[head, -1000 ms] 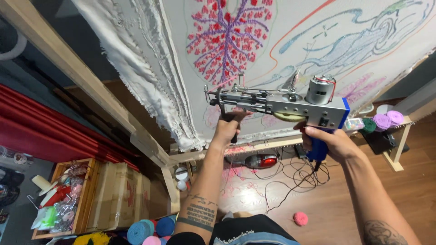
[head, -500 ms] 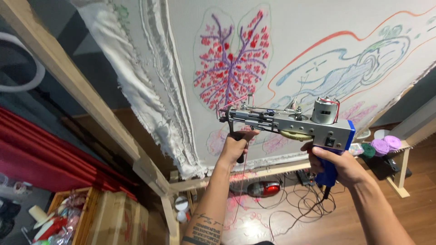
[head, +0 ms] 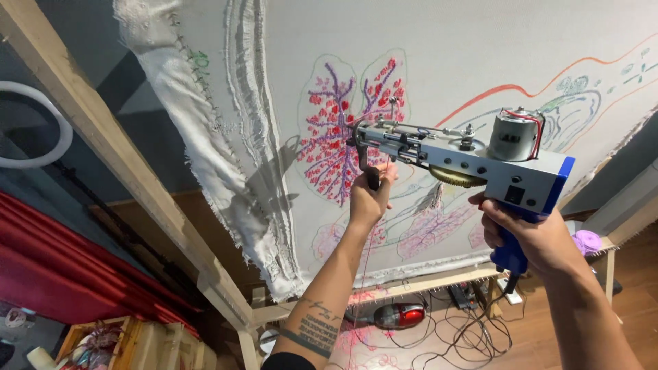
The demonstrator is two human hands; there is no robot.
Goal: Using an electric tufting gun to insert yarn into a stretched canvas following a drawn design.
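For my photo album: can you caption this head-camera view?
Left hand and right hand hold a tufting gun up to stretched cloth bearing a branching red-purple drawing.

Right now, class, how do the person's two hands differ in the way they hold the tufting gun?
The left hand grips the thin black front handle, raised near the cloth; the right hand wraps the thick blue rear grip, lower and nearer the camera. The left forearm shows tattoos; the right shows none. Both hands are shut on the same tufting gun.
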